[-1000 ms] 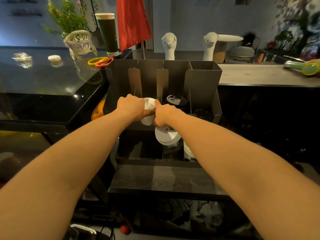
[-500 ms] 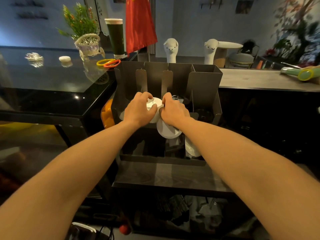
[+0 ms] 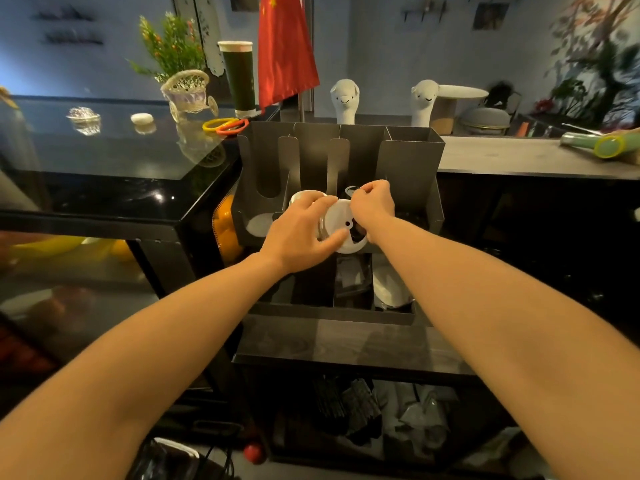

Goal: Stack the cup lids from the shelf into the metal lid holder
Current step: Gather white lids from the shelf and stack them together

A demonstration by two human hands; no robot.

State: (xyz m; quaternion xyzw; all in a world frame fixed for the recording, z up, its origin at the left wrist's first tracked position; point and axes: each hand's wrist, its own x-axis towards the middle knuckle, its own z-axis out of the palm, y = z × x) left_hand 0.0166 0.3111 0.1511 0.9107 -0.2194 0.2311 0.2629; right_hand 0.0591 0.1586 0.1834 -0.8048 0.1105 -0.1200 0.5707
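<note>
My left hand grips the lid stack sideways; whether the curled fingers of my right hand pinch it, I cannot tell. Loose lids could slip and miss the metal lid holder.

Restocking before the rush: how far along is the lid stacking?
Done: a white lid lies in the left slot of the metal lid holder. In hand: the left hand grips a stack of white lids at the middle slot, the right hand pinching its rim. Left: more lids in the front compartment below.
</note>
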